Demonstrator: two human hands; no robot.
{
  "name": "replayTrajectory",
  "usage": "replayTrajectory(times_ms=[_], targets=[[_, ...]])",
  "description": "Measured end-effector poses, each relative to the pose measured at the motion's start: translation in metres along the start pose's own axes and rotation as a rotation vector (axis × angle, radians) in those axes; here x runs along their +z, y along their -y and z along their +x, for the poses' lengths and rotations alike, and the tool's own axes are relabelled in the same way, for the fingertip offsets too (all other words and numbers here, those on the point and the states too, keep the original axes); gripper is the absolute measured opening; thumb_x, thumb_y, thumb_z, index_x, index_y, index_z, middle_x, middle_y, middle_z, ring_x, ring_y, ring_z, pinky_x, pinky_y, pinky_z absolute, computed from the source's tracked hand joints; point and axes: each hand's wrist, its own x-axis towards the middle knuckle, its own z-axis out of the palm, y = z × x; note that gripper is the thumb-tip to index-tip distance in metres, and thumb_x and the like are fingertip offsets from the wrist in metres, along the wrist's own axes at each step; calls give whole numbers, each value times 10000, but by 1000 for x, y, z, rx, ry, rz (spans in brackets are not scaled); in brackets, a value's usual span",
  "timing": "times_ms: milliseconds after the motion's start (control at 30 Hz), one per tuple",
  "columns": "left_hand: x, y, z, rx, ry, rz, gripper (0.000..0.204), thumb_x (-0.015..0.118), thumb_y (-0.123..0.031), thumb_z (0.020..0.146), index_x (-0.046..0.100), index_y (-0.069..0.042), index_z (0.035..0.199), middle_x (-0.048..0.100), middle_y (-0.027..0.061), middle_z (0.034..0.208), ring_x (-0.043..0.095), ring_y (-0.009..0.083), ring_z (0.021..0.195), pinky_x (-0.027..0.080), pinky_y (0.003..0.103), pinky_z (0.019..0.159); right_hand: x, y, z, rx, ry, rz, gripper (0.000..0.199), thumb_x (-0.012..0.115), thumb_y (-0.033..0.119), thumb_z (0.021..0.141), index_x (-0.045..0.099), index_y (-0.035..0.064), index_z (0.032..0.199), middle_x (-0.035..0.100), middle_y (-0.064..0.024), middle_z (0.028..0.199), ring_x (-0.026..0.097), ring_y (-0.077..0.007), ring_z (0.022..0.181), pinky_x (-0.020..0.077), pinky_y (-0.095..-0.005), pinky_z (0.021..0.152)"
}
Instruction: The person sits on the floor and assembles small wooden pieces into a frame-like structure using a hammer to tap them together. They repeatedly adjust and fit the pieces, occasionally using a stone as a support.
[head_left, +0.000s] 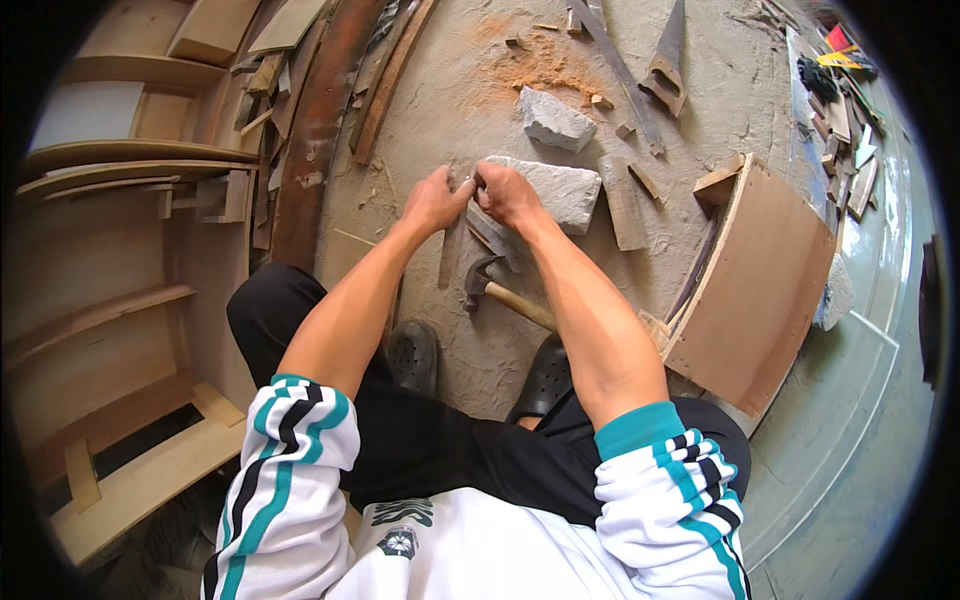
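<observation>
My left hand [436,200] and my right hand [508,194] meet fingertip to fingertip low over the floor. Both are closed in a pinch. Whatever lies between the fingers is too small to make out. Just right of them, partly behind my right hand, rests a pale, rough stone block [568,196]. Below the hands a hammer [512,303] lies with its metal head to the left, its wooden handle running under my right forearm. A narrow strip of wood [452,246] lies below my left hand.
Beyond the block sits a second stone chunk [556,120], near orange sawdust [540,66]. A handsaw [667,76] and wood offcuts [624,203] lie at the far right. A wooden box [765,285] stands right of my knee. Wooden shelving [130,152] lines the left.
</observation>
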Motion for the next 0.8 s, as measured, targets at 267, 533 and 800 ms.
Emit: replayTrajectory(times_ms=[267, 533, 800], targets=[[37, 101, -55, -253, 97, -64, 645, 673, -589, 835, 598, 18, 1041, 673, 274, 1045, 645, 427, 1021, 496, 471, 845, 39, 30, -4, 64, 224, 3, 348, 600, 94, 829, 551, 70, 1173, 687, -235, 977, 661, -432, 941, 527, -484, 796], [52, 127, -74, -267, 278, -143, 554, 649, -478, 840, 607, 6, 1107, 670, 270, 1106, 637, 402, 1079, 486, 454, 909, 62, 8, -28, 169, 48, 133, 322, 587, 160, 836, 655, 106, 1146, 705, -249, 979, 674, -417, 956, 543, -461, 853], [45, 132, -48, -202, 393, -42, 545, 758, -413, 784, 656, 8, 1115, 686, 232, 1134, 661, 367, 1057, 508, 432, 895, 66, 15, -44, 180, 32, 85, 238, 625, 224, 876, 724, 70, 1028, 713, -222, 991, 691, -378, 957, 546, -436, 855]])
